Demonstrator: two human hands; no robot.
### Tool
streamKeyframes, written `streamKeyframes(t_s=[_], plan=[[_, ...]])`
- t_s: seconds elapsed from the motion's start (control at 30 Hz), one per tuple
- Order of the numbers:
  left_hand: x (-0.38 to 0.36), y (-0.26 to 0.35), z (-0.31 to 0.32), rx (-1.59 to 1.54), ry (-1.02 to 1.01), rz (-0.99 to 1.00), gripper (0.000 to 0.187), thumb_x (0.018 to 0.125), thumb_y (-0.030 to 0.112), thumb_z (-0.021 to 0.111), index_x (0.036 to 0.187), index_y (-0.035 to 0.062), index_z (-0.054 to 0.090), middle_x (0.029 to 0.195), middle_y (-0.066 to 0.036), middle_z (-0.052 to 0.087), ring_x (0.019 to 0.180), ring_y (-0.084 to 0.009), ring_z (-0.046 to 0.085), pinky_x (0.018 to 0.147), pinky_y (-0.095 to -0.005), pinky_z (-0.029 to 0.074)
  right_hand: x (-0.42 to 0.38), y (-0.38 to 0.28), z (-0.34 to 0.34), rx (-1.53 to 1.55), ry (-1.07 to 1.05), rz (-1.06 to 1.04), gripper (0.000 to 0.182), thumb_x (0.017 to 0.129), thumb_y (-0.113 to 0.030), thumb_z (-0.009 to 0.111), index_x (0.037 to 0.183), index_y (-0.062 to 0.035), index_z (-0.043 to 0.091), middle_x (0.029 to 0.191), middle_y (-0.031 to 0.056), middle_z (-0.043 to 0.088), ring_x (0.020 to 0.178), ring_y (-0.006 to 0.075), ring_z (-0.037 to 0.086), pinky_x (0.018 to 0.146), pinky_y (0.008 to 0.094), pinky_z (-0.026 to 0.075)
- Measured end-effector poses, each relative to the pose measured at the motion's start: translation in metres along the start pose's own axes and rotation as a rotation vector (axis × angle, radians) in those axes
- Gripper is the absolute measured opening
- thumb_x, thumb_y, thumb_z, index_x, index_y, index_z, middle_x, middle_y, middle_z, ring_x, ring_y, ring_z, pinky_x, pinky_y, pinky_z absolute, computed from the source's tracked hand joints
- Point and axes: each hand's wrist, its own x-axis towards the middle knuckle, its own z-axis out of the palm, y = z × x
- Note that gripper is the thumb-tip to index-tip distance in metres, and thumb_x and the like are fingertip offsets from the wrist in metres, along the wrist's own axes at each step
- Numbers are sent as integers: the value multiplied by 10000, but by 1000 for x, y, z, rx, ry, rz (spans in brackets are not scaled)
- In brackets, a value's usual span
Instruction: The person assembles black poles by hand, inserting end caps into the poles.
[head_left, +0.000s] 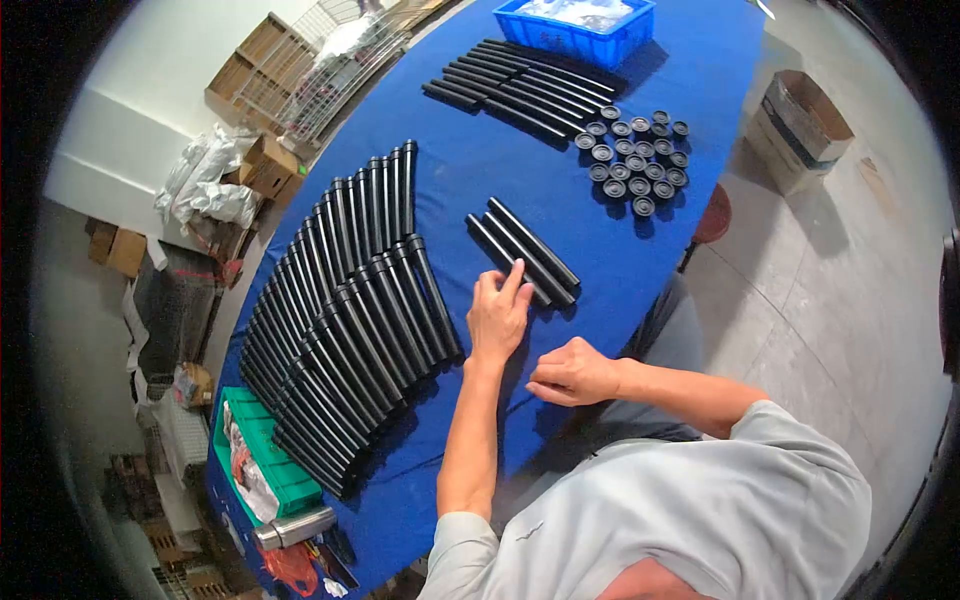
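Observation:
Three short black tubes (533, 240) lie side by side on the blue cloth in front of me. My left hand (500, 312) is at the near end of the leftmost one, index finger stretched out against it and thumb apart. My right hand (577, 372) is curled closed just above the table's near edge. Whatever its fingers may hold is hidden. To the left, many black tubes with collared ends (365, 310) lie in two overlapping fanned rows. Round black discs with ringed faces (637, 165) are grouped at the far right.
More plain black tubes (520, 85) lie near a blue bin (580, 38) at the far end. A green crate (262, 455), a metal cylinder (297, 527) and an orange plastic bag (290, 568) sit at the left end. An open cardboard box (800, 130) stands on the floor.

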Motion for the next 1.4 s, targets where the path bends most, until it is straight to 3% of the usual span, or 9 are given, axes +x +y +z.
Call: streamKeyframes(t_s=[0.13, 0.27, 0.33, 0.43, 0.63, 0.9, 1.07, 1.1, 1.4], plan=[[-7, -9, 1, -157, 146, -185, 378, 969, 364, 683, 1129, 22, 683, 834, -148, 677, 786, -359, 687, 715, -472, 540, -7, 1, -74, -429, 304, 148, 195, 811, -191, 797, 910, -81, 669, 792, 103, 641, 727, 303, 662, 643, 409, 524], [-6, -1, 1, -59, 83, -378, 585, 870, 392, 732, 1326, 52, 595, 795, -201, 696, 782, -395, 711, 742, -510, 544, -7, 45, -149, -1035, 423, 349, 469, 729, -176, 824, 1160, -93, 661, 1401, 200, 489, 1322, 384, 454, 1109, 526, 363], [-11, 4, 1, -30, 62, -384, 626, 848, 356, 716, 1388, 74, 572, 838, -226, 712, 810, -416, 714, 760, -521, 547, -14, 71, -168, -1119, 356, 409, 537, 725, -202, 842, 1221, -118, 655, 1460, 209, 454, 1398, 387, 396, 1190, 538, 285], [-35, 15, -7, 22, -2, -288, 615, 831, 286, 666, 1420, 120, 601, 968, -246, 732, 866, -446, 710, 788, -530, 553, -23, 91, -173, -1148, 256, 433, 513, 778, -209, 785, 1270, -170, 644, 1507, 204, 431, 1427, 389, 374, 1214, 532, 256], [-119, 33, -37, 49, -64, -256, 585, 831, 243, 692, 1409, 172, 635, 791, -152, 676, 683, -390, 688, 621, -516, 547, -43, 116, -175, -1228, 124, 352, 370, 916, -133, 573, 1275, -188, 646, 1530, 195, 432, 1459, 371, 361, 1228, 522, 250], [-185, 36, -69, 80, -148, -295, 621, 818, 160, 710, 1431, 147, 611, 775, -143, 649, 638, -337, 657, 617, -458, 542, -26, 107, -182, -1175, 88, 257, 342, 863, -128, 648, 1203, -110, 609, 1392, 195, 521, 1317, 385, 490, 1097, 487, 410], [-207, 34, -93, 120, -132, -325, 776, 816, 155, 701, 1547, 91, 449, 986, -185, 642, 895, -364, 665, 749, -467, 549, -19, 45, -147, -534, 30, 410, 453, 818, -91, 735, 1209, 5, 526, 1085, 201, 616, 1041, 385, 626, 896, 434, 526], [-207, 29, -95, 109, -168, -348, 821, 824, 152, 690, 1573, 48, 371, 1127, -209, 605, 1038, -392, 615, 843, -481, 532, -16, 36, -138, -502, 5, 426, 460, 819, -86, 729, 1217, 13, 520, 1093, 209, 606, 1051, 393, 614, 910, 446, 516], [-202, 8, -86, 126, -117, -420, 579, 815, 80, 646, 1374, -39, 556, 1122, -195, 621, 1039, -372, 623, 903, -446, 528, -17, 14, -116, -565, -5, 545, 790, 821, -58, 754, 1497, 29, 355, 1219, 230, 556, 1113, 430, 575, 950, 455, 498]])
